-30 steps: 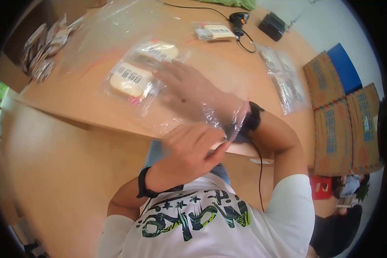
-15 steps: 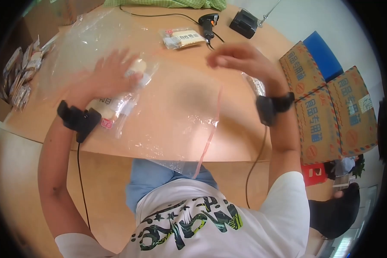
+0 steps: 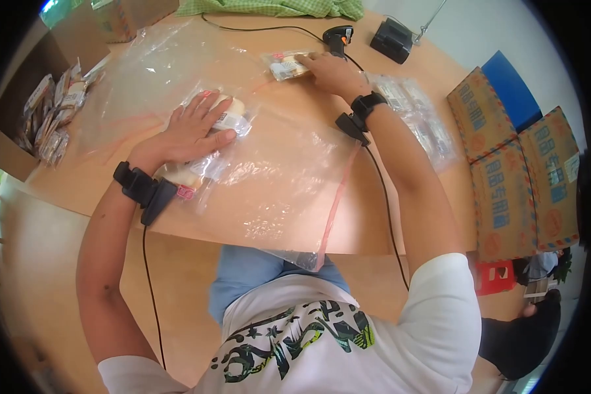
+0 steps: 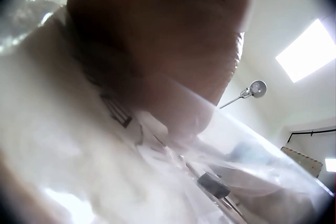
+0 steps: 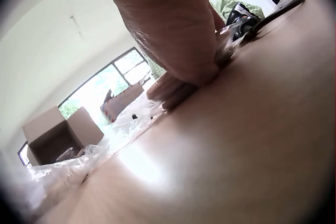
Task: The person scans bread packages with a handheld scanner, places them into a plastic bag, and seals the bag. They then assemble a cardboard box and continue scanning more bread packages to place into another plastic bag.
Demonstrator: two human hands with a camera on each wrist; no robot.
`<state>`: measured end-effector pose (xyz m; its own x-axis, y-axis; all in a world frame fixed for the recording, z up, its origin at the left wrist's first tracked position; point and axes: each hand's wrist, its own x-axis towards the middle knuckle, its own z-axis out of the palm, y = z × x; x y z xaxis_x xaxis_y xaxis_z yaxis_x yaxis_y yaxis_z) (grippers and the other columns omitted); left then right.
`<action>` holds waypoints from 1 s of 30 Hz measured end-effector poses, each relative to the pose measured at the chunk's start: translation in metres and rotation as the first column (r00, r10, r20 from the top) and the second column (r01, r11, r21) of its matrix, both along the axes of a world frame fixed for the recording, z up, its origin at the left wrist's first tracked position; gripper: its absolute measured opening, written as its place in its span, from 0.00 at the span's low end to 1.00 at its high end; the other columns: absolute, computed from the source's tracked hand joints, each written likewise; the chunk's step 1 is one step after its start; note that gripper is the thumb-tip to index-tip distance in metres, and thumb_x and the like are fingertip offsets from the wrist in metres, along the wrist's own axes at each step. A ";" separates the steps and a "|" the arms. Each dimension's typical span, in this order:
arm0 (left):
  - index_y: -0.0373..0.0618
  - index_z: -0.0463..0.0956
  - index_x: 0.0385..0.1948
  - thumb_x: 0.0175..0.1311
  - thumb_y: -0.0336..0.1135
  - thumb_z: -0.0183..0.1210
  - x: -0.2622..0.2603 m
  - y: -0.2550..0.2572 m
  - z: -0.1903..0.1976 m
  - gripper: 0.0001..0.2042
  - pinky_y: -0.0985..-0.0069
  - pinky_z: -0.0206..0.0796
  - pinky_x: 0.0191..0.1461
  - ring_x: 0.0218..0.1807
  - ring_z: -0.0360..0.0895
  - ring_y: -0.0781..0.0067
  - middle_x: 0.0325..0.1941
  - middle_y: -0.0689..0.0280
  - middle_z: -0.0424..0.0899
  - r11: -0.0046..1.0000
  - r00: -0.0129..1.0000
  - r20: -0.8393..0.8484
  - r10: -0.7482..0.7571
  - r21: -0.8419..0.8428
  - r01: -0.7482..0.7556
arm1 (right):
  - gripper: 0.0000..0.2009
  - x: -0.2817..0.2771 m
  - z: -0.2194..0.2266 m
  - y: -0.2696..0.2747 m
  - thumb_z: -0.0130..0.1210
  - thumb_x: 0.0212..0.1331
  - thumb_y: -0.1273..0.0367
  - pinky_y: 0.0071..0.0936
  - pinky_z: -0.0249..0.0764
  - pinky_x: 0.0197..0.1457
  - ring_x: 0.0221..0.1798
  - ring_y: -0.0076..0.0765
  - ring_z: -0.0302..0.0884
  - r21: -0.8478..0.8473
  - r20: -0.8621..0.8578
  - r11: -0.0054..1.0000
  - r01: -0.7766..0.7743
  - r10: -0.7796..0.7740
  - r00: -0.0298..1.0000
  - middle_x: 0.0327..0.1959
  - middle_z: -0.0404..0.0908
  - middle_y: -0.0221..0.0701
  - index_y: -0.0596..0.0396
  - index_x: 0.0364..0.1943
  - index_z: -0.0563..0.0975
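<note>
In the head view my left hand lies with spread fingers over two packaged bread slices, under or in a large clear bag with a pink edge strip; which of these, I cannot tell. The left wrist view shows that palm close up beside clear film. My right hand grips the near right end of a single bread pack at the back of the table. Its fingers look curled low at the tabletop in the right wrist view, where the hand hides most of the pack.
A scanner and black device stand at the back. Wrapped packs lie at right, near cartons. An open box holds several packs at left. Another clear bag lies behind my left hand.
From crossed arms, my hands have moved apart: the left to the bagged slices at left, the right up and back onto the single bread pack. The clear bag lies flatter.
</note>
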<state>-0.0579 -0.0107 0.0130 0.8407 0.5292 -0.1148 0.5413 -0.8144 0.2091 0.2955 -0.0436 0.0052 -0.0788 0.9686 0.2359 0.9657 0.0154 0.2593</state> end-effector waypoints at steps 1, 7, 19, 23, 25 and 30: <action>0.49 0.47 0.72 0.63 0.71 0.35 -0.002 0.000 0.002 0.42 0.48 0.28 0.75 0.78 0.33 0.54 0.77 0.54 0.41 1.000 1.000 0.029 0.004 -0.010 -0.003 | 0.28 -0.001 0.001 -0.004 0.54 0.53 0.70 0.40 0.71 0.52 0.53 0.48 0.73 0.011 -0.036 1.000 -0.018 0.019 0.999 0.49 0.77 0.35 0.43 0.62 0.67; 0.42 0.57 0.67 0.62 0.63 0.49 -0.006 -0.063 0.027 0.39 0.54 0.41 0.73 0.73 0.52 0.48 0.71 0.49 0.57 0.993 0.839 0.534 -0.105 0.099 0.061 | 0.19 0.030 0.015 -0.050 0.55 0.59 0.66 0.37 0.73 0.40 0.37 0.43 0.78 0.144 -0.406 0.987 0.071 -0.007 0.914 0.36 0.81 0.35 0.50 0.55 0.71; 0.38 0.71 0.47 0.45 0.49 0.66 0.039 -0.245 -0.015 0.30 0.47 0.52 0.62 0.65 0.61 0.50 0.63 0.52 0.66 0.965 0.892 0.414 -0.181 0.248 0.080 | 0.20 0.004 0.074 -0.269 0.60 0.59 0.65 0.21 0.72 0.40 0.39 0.19 0.76 0.017 -0.950 0.999 0.044 0.002 0.312 0.41 0.79 0.25 0.60 0.53 0.74; 0.40 0.72 0.45 0.46 0.37 0.66 0.032 -0.240 -0.019 0.23 0.58 0.61 0.52 0.53 0.68 0.57 0.51 0.59 0.72 0.985 0.906 0.394 -0.156 0.129 0.113 | 0.18 -0.035 0.066 -0.296 0.60 0.51 0.71 0.28 0.72 0.41 0.36 0.32 0.78 0.021 -0.569 0.990 0.141 -0.104 0.816 0.33 0.79 0.38 0.57 0.48 0.76; 0.41 0.73 0.44 0.46 0.32 0.65 0.026 -0.237 -0.019 0.20 0.62 0.63 0.47 0.47 0.71 0.59 0.45 0.61 0.74 0.985 0.904 0.393 -0.168 0.097 0.141 | 0.17 -0.050 0.064 -0.305 0.59 0.50 0.74 0.28 0.73 0.42 0.37 0.36 0.79 -0.003 -0.699 0.998 0.067 -0.050 0.714 0.34 0.80 0.38 0.57 0.47 0.76; 0.42 0.72 0.29 0.51 0.25 0.59 0.019 -0.226 -0.017 0.05 0.72 0.67 0.33 0.32 0.74 0.63 0.28 0.62 0.72 0.990 0.756 0.642 -0.126 0.034 0.136 | 0.16 -0.045 0.057 -0.320 0.58 0.46 0.80 0.28 0.75 0.42 0.36 0.37 0.80 0.057 -0.711 0.997 0.058 0.000 0.704 0.35 0.82 0.35 0.56 0.42 0.78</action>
<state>-0.0389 -0.2369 -0.0040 0.7814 0.4110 0.4696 0.1646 -0.8616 0.4801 0.2502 -0.3638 0.0623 0.1675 0.9463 0.2765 0.8641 -0.0059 -0.5034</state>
